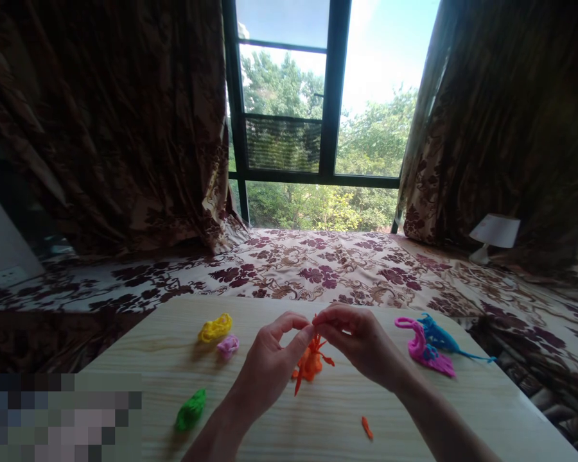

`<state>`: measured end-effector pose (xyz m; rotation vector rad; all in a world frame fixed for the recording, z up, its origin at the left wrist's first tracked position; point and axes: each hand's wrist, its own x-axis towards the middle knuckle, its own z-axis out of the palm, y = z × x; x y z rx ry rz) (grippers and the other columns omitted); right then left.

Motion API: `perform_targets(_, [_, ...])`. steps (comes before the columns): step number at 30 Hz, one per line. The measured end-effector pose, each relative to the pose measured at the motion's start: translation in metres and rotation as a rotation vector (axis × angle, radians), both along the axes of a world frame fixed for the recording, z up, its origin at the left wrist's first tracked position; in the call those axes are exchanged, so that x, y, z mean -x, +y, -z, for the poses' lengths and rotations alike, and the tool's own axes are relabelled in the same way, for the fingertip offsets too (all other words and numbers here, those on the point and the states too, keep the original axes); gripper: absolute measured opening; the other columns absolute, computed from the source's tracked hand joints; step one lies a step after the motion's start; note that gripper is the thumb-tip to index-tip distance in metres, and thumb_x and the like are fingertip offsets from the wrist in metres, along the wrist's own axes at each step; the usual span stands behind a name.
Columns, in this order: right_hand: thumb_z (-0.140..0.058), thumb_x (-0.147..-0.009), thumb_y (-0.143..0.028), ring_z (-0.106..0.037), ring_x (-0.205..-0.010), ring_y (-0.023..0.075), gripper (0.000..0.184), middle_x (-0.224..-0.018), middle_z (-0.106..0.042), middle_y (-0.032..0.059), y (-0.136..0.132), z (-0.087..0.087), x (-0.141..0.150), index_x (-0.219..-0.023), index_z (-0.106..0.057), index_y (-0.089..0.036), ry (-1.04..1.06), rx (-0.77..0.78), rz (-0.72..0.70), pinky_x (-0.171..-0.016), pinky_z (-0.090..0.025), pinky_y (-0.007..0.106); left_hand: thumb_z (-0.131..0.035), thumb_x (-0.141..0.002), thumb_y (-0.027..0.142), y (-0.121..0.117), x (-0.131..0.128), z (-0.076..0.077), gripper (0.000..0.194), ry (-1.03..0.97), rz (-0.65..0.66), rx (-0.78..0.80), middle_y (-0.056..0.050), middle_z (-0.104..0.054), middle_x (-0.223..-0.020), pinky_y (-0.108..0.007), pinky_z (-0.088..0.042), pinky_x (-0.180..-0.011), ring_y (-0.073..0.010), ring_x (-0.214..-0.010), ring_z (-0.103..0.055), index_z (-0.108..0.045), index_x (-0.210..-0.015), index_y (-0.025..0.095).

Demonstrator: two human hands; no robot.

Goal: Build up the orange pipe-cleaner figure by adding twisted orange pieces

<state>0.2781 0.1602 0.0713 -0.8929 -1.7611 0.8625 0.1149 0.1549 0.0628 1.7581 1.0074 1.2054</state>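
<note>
Orange clay figure (312, 366), middle of the wood-grain table (279, 423)
Left hand (274, 353) and right hand (362, 330) pinch its top; green clay lump (191, 410) lies on the table's left, blue clay piece (438, 336) on its right.

White lamp (495, 231), window (337, 96), patterned curtains (139, 128)

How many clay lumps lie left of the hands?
3: yellow lump at the back, pink lump beside it, green lump nearer the camera. Pixelation at lower left may hide others.
</note>
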Motion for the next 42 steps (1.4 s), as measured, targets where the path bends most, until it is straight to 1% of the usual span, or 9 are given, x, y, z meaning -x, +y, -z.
perform_targets(5, [-0.056,-0.080,-0.025,-0.059,-0.072,0.0125,0.011,-0.080,-0.062,0.0013,-0.0031,-0.0041,0.0008,-0.085,-0.063,-0.018,-0.014,0.001,-0.024,-0.065,-0.047,0.025,-0.045,-0.084,0.033,0.0016,0.0013,0.0032,0.023,-0.023,0.004,0.014,0.000,-0.060,-0.079,-0.027,-0.042,-0.078,-0.0152,-0.078,-0.054,-0.064,-0.093,0.022])
perform_targets(12, [-0.054,-0.080,-0.020,-0.053,-0.066,0.0101,0.009,-0.072,-0.059,-0.0014,-0.0031,-0.0056,0.0017,-0.078,-0.063,-0.018,-0.029,-0.048,0.058,-0.060,-0.043,0.022,-0.046,-0.084,0.033,0.0009,0.0021,0.0005,0.021,-0.039,0.033,0.030,0.000,-0.059,-0.079,-0.027,-0.041,-0.079,-0.0150,-0.078,-0.052,-0.063,-0.083,0.021])
perform_targets(18, [-0.056,-0.079,-0.019,-0.052,-0.066,0.0101,0.007,-0.071,-0.058,-0.0014,-0.0019,-0.0046,0.0021,-0.078,-0.063,-0.018,-0.007,-0.022,0.067,-0.061,-0.042,0.021,-0.045,-0.084,0.034,0.0016,0.0008,0.0028,0.023,-0.029,0.029,0.001,-0.001,-0.059,-0.078,-0.027,-0.041,-0.077,-0.0151,-0.077,-0.052,-0.064,-0.089,0.022])
perform_targets(22, [-0.057,-0.078,-0.019,-0.052,-0.066,0.0101,0.007,-0.072,-0.058,-0.0012,-0.0025,-0.0056,0.0023,-0.077,-0.063,-0.018,-0.010,-0.038,0.067,-0.060,-0.042,0.021,-0.047,-0.084,0.033,0.0002,0.0005,0.0008,0.021,-0.020,0.013,0.004,0.000,-0.059,-0.076,-0.026,-0.041,-0.076,-0.0143,-0.075,-0.053,-0.065,-0.087,0.022])
perform_targets(28, [-0.055,-0.081,-0.026,-0.055,-0.069,0.0115,0.013,-0.077,-0.060,0.0005,-0.0021,-0.0075,0.0005,-0.082,-0.064,-0.017,-0.036,0.014,0.027,-0.061,-0.043,0.022,-0.048,-0.083,0.030,-0.0019,0.0002,-0.0027,0.019,0.018,-0.015,-0.062,0.000,-0.058,-0.081,-0.026,-0.041,-0.079,-0.0149,-0.082,-0.055,-0.064,-0.084,0.020])
perform_targets(34, [-0.050,-0.084,-0.026,-0.046,-0.062,0.0097,0.017,-0.066,-0.053,-0.0022,-0.0052,-0.0033,0.0011,-0.074,-0.059,-0.016,-0.144,-0.018,0.094,-0.055,-0.037,0.021,-0.049,-0.083,0.030,-0.0005,-0.0029,0.0018,0.019,0.022,-0.012,-0.098,-0.001,-0.058,-0.084,-0.026,-0.042,-0.080,-0.0149,-0.085,-0.056,-0.065,-0.085,0.020])
perform_targets(37, [-0.046,-0.086,-0.029,-0.044,-0.060,0.0090,0.022,-0.064,-0.051,-0.0029,-0.0038,-0.0022,0.0008,-0.072,-0.058,-0.016,-0.138,0.003,0.095,-0.053,-0.035,0.021,-0.048,-0.084,0.030,-0.0006,-0.0022,0.0020,0.020,0.034,-0.021,-0.088,-0.001,-0.059,-0.084,-0.026,-0.042,-0.080,-0.0146,-0.085,-0.056,-0.065,-0.087,0.021])
perform_targets(40, [-0.041,-0.088,-0.032,-0.048,-0.062,0.0098,0.027,-0.067,-0.055,-0.0015,-0.0017,-0.0035,-0.0010,-0.076,-0.060,-0.017,-0.123,0.037,0.075,-0.055,-0.037,0.021,-0.048,-0.084,0.031,-0.0006,-0.0009,0.0014,0.021,0.047,-0.034,-0.081,0.000,-0.060,-0.084,-0.025,-0.042,-0.080,-0.0144,-0.084,-0.056,-0.065,-0.089,0.021])
perform_targets(42, [-0.044,-0.087,-0.031,-0.050,-0.064,0.0102,0.023,-0.071,-0.058,-0.0009,-0.0015,-0.0047,-0.0019,-0.079,-0.061,-0.017,-0.126,0.046,0.063,-0.057,-0.038,0.021,-0.049,-0.083,0.031,-0.0001,-0.0006,0.0011,0.020,0.058,-0.044,-0.083,-0.001,-0.060,-0.083,-0.025,-0.042,-0.079,-0.0145,-0.084,-0.056,-0.066,-0.089,0.021])
